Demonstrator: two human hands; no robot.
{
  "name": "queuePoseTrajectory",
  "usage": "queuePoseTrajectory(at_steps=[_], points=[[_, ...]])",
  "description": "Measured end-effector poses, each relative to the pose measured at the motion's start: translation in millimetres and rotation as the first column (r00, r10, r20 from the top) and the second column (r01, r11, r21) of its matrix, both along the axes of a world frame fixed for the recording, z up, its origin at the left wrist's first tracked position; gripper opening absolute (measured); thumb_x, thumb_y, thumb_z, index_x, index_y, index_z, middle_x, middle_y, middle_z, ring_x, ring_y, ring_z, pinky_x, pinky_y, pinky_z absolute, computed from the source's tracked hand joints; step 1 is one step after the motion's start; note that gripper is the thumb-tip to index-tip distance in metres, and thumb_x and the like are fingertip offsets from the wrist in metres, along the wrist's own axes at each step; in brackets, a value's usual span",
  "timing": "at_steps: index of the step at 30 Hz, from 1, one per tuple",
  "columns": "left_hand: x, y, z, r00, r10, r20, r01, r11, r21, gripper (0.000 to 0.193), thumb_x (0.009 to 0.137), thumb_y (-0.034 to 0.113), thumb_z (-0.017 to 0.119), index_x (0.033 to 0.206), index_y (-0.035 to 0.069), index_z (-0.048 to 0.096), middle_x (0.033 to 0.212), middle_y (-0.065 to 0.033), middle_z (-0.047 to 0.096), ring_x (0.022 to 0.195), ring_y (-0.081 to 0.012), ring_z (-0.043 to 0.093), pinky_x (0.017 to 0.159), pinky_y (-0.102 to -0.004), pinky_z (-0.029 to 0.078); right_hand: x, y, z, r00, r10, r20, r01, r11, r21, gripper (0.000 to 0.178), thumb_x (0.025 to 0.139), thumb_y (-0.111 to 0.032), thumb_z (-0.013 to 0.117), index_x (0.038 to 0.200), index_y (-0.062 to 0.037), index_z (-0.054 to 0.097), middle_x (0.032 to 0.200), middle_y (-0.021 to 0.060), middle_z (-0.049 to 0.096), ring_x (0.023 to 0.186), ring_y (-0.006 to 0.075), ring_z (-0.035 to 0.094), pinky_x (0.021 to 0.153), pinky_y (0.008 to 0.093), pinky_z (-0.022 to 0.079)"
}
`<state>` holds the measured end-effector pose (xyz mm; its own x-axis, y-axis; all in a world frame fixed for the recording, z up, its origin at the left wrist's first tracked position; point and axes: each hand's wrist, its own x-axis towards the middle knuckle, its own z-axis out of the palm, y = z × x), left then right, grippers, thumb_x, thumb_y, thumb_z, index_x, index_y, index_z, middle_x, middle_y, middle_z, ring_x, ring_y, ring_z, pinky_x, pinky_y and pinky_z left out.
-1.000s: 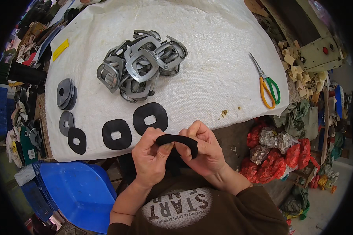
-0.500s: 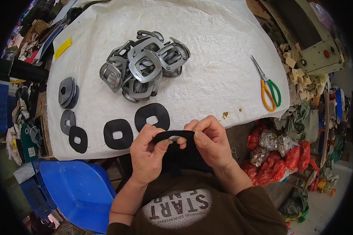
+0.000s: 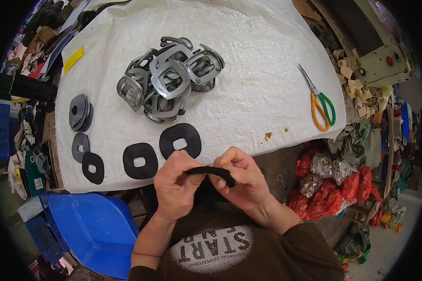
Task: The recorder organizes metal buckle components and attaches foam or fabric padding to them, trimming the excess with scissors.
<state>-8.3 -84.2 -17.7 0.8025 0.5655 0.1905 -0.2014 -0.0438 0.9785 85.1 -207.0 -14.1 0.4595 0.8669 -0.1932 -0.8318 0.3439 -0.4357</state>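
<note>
A black padded piece (image 3: 211,171), seen nearly edge-on and bent into an arc, is held in front of my chest. My left hand (image 3: 176,182) pinches one end, thumb underneath. My right hand (image 3: 241,178) grips the other end between thumb and fingers. Just beyond my hands, a black rounded-square pad with a square hole (image 3: 164,140) lies on the white woven sheet (image 3: 253,89). A similar black pad (image 3: 140,169) lies left of it, and a smaller one (image 3: 97,174) overlaps a grey pad (image 3: 81,142) further left.
A heap of grey metal frames (image 3: 171,79) sits mid-sheet. Left of it are stacked grey pads (image 3: 81,112) and a yellow strip (image 3: 73,60). Scissors (image 3: 318,100) with orange and green handles lie at right. A blue basin (image 3: 91,229) stands lower left; red bags (image 3: 321,199) are beside the table.
The black padded piece has bent more, its right end now curving down. My right hand has shifted slightly left and turned, closer to my left hand.
</note>
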Motion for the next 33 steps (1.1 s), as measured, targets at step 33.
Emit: queuePoseTrajectory(at_steps=[33], points=[[5, 5, 4, 0.999, -0.017, 0.05, -0.004, 0.923, 0.384, 0.01, 0.074, 0.002, 0.069, 0.082, 0.0, 0.063, 0.069, -0.0057, 0.054, 0.06, -0.0147, 0.05, 0.052, -0.0246, 0.039, 7, -10, -12, 0.993, 0.121, 0.005, -0.121, 0.993, -0.012, 0.02, 0.088, -0.012, 0.053, 0.105, -0.0019, 0.05, 0.084, 0.0116, 0.057, 0.068, 0.0171, 0.055, 0.07, 0.0293, 0.041]])
